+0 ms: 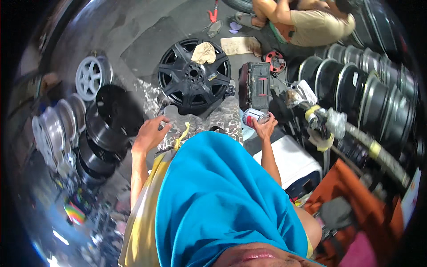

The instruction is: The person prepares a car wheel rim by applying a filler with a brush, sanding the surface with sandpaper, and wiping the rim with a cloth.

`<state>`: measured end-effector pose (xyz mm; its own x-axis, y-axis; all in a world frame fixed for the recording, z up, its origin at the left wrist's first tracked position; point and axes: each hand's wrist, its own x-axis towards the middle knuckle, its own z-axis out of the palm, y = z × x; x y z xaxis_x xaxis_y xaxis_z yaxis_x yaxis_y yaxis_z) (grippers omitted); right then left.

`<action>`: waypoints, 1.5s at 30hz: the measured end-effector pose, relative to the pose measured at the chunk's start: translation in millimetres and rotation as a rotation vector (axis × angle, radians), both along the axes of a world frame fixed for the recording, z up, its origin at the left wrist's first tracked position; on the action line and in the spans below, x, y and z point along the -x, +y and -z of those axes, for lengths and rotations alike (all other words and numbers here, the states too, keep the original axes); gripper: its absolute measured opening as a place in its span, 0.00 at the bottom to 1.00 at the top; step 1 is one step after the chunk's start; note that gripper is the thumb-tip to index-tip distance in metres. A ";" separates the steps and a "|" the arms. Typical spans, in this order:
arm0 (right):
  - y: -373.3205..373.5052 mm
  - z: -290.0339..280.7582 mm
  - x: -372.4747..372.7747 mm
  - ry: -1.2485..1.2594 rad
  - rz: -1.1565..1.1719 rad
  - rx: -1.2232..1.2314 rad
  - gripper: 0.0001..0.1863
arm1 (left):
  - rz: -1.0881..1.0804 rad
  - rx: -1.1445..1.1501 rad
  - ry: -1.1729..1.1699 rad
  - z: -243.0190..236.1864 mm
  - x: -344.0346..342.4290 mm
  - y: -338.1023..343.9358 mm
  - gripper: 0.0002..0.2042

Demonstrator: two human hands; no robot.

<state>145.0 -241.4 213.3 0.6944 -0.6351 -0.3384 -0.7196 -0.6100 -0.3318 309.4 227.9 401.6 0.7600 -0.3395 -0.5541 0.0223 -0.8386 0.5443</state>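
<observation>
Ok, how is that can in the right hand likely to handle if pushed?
The can looks stiff, judging by its smooth, undented cylinder, so it should barely flex in the right hand. Its round wall would probably roll if laid sideways. Weight is uncertain; its contents aren't visible.

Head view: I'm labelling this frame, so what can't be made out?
- Can: part of it, behind the right hand, head view.
- Black wheel: the patch under the tan crumpled piece, head view.
- Tire: the rest, cut off by the head view's upper edge.
- Lower-left clutter: mostly too small and blurred to name, head view.
</observation>
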 end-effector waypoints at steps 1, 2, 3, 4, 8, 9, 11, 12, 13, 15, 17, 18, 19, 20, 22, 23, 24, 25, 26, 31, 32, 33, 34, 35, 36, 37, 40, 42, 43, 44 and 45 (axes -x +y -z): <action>-20.3 4.7 -10.7 0.014 -0.032 -0.026 0.52 | -0.115 -0.031 0.249 -21.3 -2.2 -30.4 0.15; -43.2 4.3 -22.6 0.078 -0.053 -0.078 0.52 | -0.157 -0.042 0.264 -30.7 4.7 -52.1 0.15; -63.5 3.1 -32.1 0.145 -0.072 -0.127 0.52 | -0.213 0.033 0.307 -38.5 12.5 -71.4 0.15; -81.8 0.8 -42.2 0.159 -0.118 -0.136 0.52 | -0.276 0.113 0.343 -47.4 21.5 -88.7 0.16; -141.9 10.4 -60.1 0.203 -0.219 -0.115 0.53 | -0.351 -0.014 0.210 -57.6 25.3 -132.2 0.15; -152.8 10.8 -64.9 0.230 -0.217 -0.114 0.53 | -0.366 -0.059 0.202 -60.7 24.2 -141.0 0.14; -166.7 12.6 -74.5 0.296 -0.190 -0.119 0.54 | -0.379 -0.062 0.169 -58.1 27.2 -151.0 0.14; -171.4 13.2 -79.1 0.299 -0.207 -0.116 0.54 | -0.359 -0.065 0.124 -57.4 26.8 -154.4 0.14; -178.3 20.4 -85.9 0.358 -0.234 -0.112 0.55 | -0.399 -0.059 0.183 -61.4 25.8 -161.2 0.16; -179.1 33.2 -95.8 0.438 -0.275 -0.103 0.56 | -0.377 -0.085 0.113 -59.3 33.0 -171.3 0.16; -166.0 33.7 -109.2 0.463 -0.305 -0.073 0.56 | -0.350 -0.040 0.113 -54.9 28.9 -180.7 0.17; -158.2 33.9 -114.7 0.490 -0.314 -0.044 0.57 | -0.349 -0.020 0.149 -53.1 26.6 -185.0 0.17; -154.9 37.6 -116.4 0.416 -0.359 -0.048 0.57 | -0.342 0.029 0.121 -48.4 25.5 -188.3 0.17; -148.8 37.8 -120.1 0.415 -0.376 -0.036 0.57 | -0.340 0.081 0.090 -39.9 28.8 -191.2 0.17; -133.9 37.1 -128.5 0.292 -0.504 -0.008 0.57 | -0.352 0.204 0.079 -25.8 39.7 -195.5 0.16; -125.9 37.5 -131.2 0.257 -0.554 0.017 0.56 | -0.344 0.321 0.075 -17.6 47.8 -199.1 0.16; -118.5 38.6 -138.6 0.241 -0.563 -0.025 0.55 | -0.371 0.339 0.076 -8.2 53.1 -201.9 0.16; -111.2 43.2 -145.2 0.212 -0.620 -0.017 0.55 | -0.341 0.421 0.117 1.6 59.6 -203.9 0.15; -95.0 42.5 -149.7 0.182 -0.672 -0.017 0.54 | -0.304 0.498 0.156 10.8 66.4 -202.3 0.15; -27.3 46.8 -157.2 0.056 -0.943 -0.060 0.51 | -0.218 0.736 0.157 59.2 117.4 -181.3 0.19; -9.0 47.4 -149.5 0.030 -1.015 -0.098 0.51 | -0.240 0.745 0.170 70.2 133.8 -171.8 0.19; 8.7 49.3 -144.2 0.038 -1.072 -0.097 0.51 | -0.270 0.932 0.087 81.1 152.1 -161.4 0.21; 27.6 54.2 -140.2 0.037 -1.131 -0.103 0.51 | -0.300 1.107 -0.009 90.9 167.8 -150.1 0.24; 41.3 64.6 -133.1 0.051 -1.183 -0.128 0.51 | -0.319 1.106 -0.008 102.9 181.4 -141.3 0.24; 55.1 76.6 -124.8 0.063 -1.195 -0.135 0.51 | -0.356 1.242 0.076 114.2 195.6 -135.5 0.23; 69.8 86.6 -113.2 0.097 -1.208 -0.230 0.50 | -0.389 1.378 0.169 125.8 210.3 -134.1 0.23; 105.4 135.7 -87.8 0.246 -1.326 -0.312 0.47 | -0.400 1.591 0.305 190.5 251.8 -168.9 0.23; 118.0 180.2 -73.8 0.280 -1.582 -0.317 0.46 | 0.003 1.093 0.589 182.2 202.2 -172.6 0.30; 121.2 203.0 -66.3 0.344 -1.684 -0.319 0.46 | 0.079 1.041 0.611 192.3 196.9 -177.5 0.28; 126.2 228.3 -62.5 0.403 -1.802 -0.321 0.47 | -0.010 1.008 0.526 206.5 208.4 -191.0 0.25; 129.8 251.5 -55.3 0.419 -1.933 -0.297 0.46 | -0.085 1.091 0.411 235.1 226.4 -211.1 0.23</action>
